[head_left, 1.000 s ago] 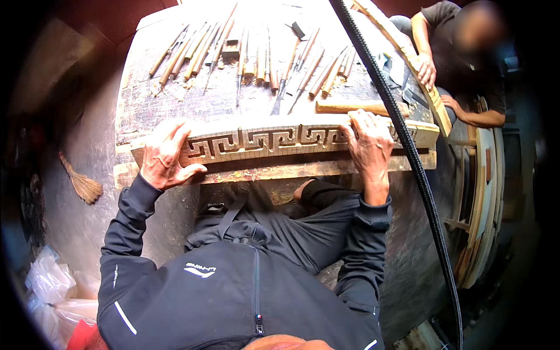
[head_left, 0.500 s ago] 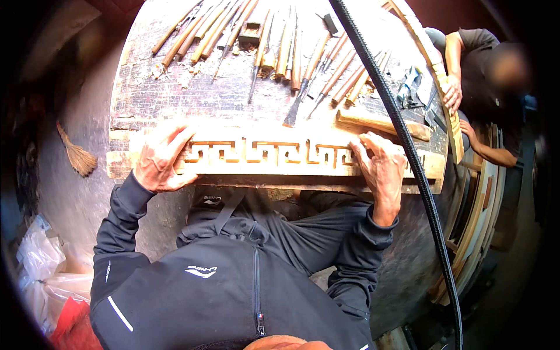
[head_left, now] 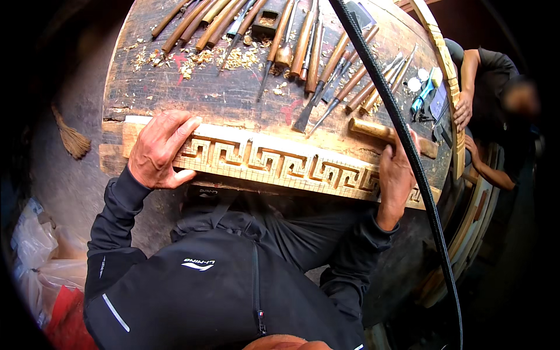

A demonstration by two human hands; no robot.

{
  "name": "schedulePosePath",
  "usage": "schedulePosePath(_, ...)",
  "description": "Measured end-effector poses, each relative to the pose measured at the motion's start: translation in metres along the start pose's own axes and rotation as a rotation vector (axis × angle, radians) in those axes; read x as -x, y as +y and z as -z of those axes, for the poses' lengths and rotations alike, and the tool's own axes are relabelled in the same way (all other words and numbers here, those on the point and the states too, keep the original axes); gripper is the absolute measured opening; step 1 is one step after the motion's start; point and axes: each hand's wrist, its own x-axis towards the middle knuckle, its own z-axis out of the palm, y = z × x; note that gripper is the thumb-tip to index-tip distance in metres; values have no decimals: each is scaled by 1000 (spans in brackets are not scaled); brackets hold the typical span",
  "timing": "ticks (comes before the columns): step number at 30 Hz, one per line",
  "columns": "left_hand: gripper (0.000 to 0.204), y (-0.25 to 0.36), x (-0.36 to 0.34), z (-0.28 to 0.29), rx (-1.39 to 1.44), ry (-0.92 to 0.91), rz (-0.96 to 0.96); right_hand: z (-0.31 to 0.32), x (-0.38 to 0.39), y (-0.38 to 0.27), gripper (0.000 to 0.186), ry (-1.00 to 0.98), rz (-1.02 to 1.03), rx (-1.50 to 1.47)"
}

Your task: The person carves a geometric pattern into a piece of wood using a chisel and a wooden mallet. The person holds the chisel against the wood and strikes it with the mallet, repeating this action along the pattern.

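Note:
A pale wooden board (head_left: 286,166) carved with an angular meander, pencil grid on its face, lies along the bench's front edge. My left hand (head_left: 160,149) is wrapped over its left part, thumb at the near edge and fingers at the far edge. My right hand (head_left: 395,178) grips the board toward its right end, its fingers partly behind a black braided cable (head_left: 431,210). Just beyond the right hand lies a round wooden bar (head_left: 370,129), perhaps a mallet. Many wooden-handled chisels (head_left: 309,58), a small dark box (head_left: 266,23) and shavings (head_left: 239,58) cover the back of the bench (head_left: 140,81).
A co-worker (head_left: 490,76) at right holds a long curved wooden strip (head_left: 443,52) at the bench's side. A turquoise brush (head_left: 423,99) lies nearby. Curved boards (head_left: 472,221) stand at lower right; a straw broom (head_left: 73,140) and plastic bags (head_left: 46,256) at left.
The board's right end has swung toward me with my right hand, so it now slants. Both hands stay on it. The view has shifted and glare on the bench has faded.

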Motion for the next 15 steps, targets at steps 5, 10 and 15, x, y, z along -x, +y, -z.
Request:
schedulePosePath(5, 99, 6, -2, -4, -51, 30, -9, -11, -10, -3, 48, -94, 40, 90)
schedulePosePath(10, 86, 43, -7, -24, -40, 85, -9, -15, -11, -5, 40, -78, 2, 64)
schedulePosePath(15, 62, 76, -25, -53, 38, 164, -62, -4, -14, -13, 28, -1, 12, 121)
